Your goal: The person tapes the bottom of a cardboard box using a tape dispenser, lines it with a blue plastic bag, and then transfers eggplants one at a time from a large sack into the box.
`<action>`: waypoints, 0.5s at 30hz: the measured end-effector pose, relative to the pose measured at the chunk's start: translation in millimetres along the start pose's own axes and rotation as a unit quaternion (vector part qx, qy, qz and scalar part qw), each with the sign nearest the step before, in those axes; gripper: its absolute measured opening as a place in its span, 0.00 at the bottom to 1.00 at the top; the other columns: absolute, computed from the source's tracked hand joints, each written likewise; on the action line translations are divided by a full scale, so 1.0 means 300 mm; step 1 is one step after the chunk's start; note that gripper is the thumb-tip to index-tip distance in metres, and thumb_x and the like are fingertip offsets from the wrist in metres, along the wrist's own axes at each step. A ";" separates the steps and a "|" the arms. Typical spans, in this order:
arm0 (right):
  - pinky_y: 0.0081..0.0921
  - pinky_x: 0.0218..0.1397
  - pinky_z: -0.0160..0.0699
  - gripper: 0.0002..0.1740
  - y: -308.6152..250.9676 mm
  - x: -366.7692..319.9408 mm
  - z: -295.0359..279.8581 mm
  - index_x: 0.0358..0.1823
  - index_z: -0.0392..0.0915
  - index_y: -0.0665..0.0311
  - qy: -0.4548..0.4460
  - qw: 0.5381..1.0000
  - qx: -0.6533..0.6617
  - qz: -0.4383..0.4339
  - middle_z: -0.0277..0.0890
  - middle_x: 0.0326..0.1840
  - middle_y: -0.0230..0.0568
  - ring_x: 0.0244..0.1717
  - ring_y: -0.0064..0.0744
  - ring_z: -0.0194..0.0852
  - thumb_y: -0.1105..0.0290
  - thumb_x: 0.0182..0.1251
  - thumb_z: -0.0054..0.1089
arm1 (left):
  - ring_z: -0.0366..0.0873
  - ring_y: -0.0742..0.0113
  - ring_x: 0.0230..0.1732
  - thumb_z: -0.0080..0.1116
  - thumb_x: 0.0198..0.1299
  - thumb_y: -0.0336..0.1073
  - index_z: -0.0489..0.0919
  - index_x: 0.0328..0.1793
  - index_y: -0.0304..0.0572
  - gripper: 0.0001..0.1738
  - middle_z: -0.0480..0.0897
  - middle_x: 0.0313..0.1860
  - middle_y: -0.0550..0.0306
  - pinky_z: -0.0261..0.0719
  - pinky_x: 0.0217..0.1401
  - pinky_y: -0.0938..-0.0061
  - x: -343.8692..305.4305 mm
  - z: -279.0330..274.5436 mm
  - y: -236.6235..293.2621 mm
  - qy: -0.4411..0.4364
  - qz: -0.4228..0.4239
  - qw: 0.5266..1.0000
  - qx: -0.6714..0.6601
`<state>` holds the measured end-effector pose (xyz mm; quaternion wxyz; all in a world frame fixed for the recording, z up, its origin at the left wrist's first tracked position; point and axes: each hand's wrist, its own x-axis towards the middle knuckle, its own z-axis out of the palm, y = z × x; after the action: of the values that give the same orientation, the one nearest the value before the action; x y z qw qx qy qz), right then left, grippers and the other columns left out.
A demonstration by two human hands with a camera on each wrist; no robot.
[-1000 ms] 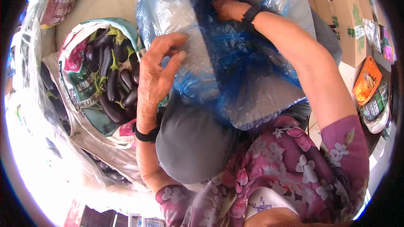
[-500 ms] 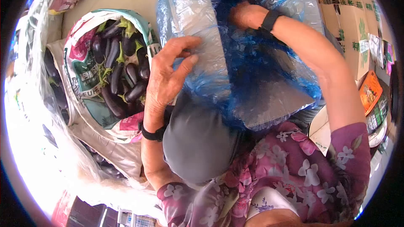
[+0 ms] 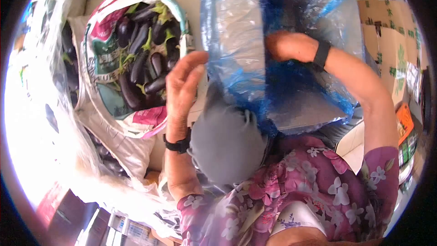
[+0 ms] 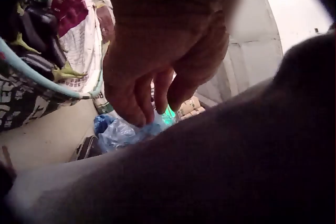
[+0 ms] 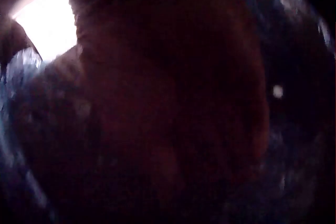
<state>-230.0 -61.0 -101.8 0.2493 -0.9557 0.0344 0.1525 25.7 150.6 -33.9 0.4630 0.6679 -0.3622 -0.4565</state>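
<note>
A blue translucent plastic bag [image 3: 236,50] lies spread wide in front of the person, its mouth facing them. The right hand [image 3: 293,46] reaches into the bag, its fingers hidden; in the right wrist view that hand [image 5: 173,98] is a dark shape amid blue plastic, and I cannot tell what it holds. Just left of the bag is the left hand [image 3: 182,89], fingers loosely bent and nothing between them. The left wrist view shows the same hand [image 4: 168,50] hanging with relaxed fingers. Beside it, a printed woven sack [image 3: 102,98] with a rolled rim holds several dark eggplants [image 3: 138,67].
The person's grey-covered knee [image 3: 227,143] rises between the arms. Cardboard boxes [image 3: 387,45] stand right of the bag, with an orange packet [image 3: 404,123] below them. Clear plastic sheeting [image 3: 54,64] borders the far left, and pale floor [image 3: 193,0] shows between sack and bag.
The head view has shifted, so the scene sits farther right. Relative to the bag, the left hand has drawn away leftward, toward the eggplant sack. The right hand stays inside the bag, somewhat nearer the person.
</note>
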 end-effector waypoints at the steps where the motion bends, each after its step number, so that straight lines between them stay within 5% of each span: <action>1: 0.39 0.47 0.77 0.10 0.006 -0.003 0.069 0.41 0.80 0.62 -0.019 0.999 0.001 0.027 0.79 0.47 0.46 0.48 0.47 0.78 0.68 0.60 0.55 | 0.77 0.73 0.51 0.54 0.65 0.28 0.80 0.56 0.33 0.15 0.83 0.48 0.58 0.71 0.58 0.78 -0.020 0.000 -0.051 -0.001 0.005 1.000 0.019; 4: 0.42 0.48 0.77 0.12 -0.004 0.024 0.154 0.42 0.79 0.65 -0.099 0.985 -0.035 0.135 0.77 0.48 0.51 0.50 0.52 0.75 0.74 0.55 0.55 | 0.80 0.72 0.44 0.55 0.64 0.26 0.80 0.53 0.35 0.13 0.84 0.44 0.56 0.76 0.50 0.76 -0.095 -0.003 -0.110 0.044 0.051 0.989 0.134; 5: 0.42 0.48 0.77 0.13 -0.009 -0.041 0.107 0.43 0.79 0.66 0.113 0.991 -0.028 -0.065 0.77 0.47 0.51 0.47 0.53 0.76 0.75 0.56 0.54 | 0.81 0.68 0.41 0.55 0.63 0.25 0.80 0.52 0.35 0.12 0.84 0.44 0.54 0.77 0.48 0.75 -0.121 -0.008 -0.135 0.084 0.076 0.981 0.159; 6: 0.43 0.47 0.78 0.14 0.003 -0.025 0.114 0.46 0.80 0.66 0.035 0.999 -0.010 0.010 0.80 0.45 0.52 0.44 0.54 0.78 0.75 0.59 0.53 | 0.82 0.65 0.39 0.55 0.61 0.24 0.81 0.51 0.35 0.12 0.83 0.44 0.51 0.78 0.46 0.74 -0.139 -0.011 -0.158 0.124 0.103 0.970 0.184; 7: 0.43 0.47 0.78 0.14 -0.046 -0.001 0.049 0.47 0.80 0.66 -0.006 0.999 0.007 0.046 0.81 0.46 0.52 0.44 0.53 0.79 0.74 0.60 0.52 | 0.79 0.49 0.47 0.57 0.57 0.23 0.79 0.52 0.37 0.16 0.80 0.48 0.47 0.78 0.50 0.64 -0.163 -0.011 -0.175 0.162 0.110 0.957 0.215; 8: 0.43 0.47 0.78 0.14 -0.098 0.019 -0.015 0.48 0.80 0.66 -0.049 0.995 0.024 0.085 0.81 0.46 0.53 0.44 0.52 0.80 0.74 0.62 0.52 | 0.79 0.49 0.47 0.57 0.57 0.23 0.79 0.52 0.37 0.16 0.80 0.48 0.47 0.78 0.50 0.64 -0.181 -0.017 -0.188 0.175 0.110 0.953 0.220; 10: 0.41 0.49 0.79 0.14 -0.105 0.097 0.005 0.48 0.81 0.65 -0.311 0.933 -0.132 0.127 0.82 0.49 0.51 0.48 0.50 0.81 0.72 0.63 0.53 | 0.74 0.46 0.54 0.61 0.54 0.26 0.76 0.58 0.39 0.23 0.77 0.54 0.47 0.73 0.55 0.59 -0.213 -0.031 -0.214 0.215 0.142 0.908 0.329; 11: 0.40 0.45 0.79 0.12 0.040 0.032 0.263 0.42 0.82 0.65 -0.028 0.997 -0.010 0.067 0.82 0.44 0.52 0.44 0.50 0.82 0.70 0.60 0.55 | 0.71 0.45 0.57 0.65 0.52 0.30 0.71 0.64 0.41 0.31 0.75 0.56 0.47 0.68 0.59 0.56 -0.237 -0.043 -0.238 0.198 0.125 0.896 0.377; 15: 0.40 0.44 0.79 0.11 0.006 0.042 0.212 0.40 0.82 0.65 -0.009 0.999 -0.032 0.030 0.82 0.42 0.51 0.43 0.49 0.82 0.70 0.59 0.55 | 0.75 0.49 0.54 0.67 0.50 0.35 0.69 0.62 0.44 0.31 0.78 0.49 0.50 0.70 0.53 0.55 -0.305 -0.099 -0.286 0.159 0.043 0.828 0.536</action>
<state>-235.7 -31.3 -159.3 0.2138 -0.9604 0.0560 0.1694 29.7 268.6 -85.6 0.1030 0.8583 -0.4994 -0.0576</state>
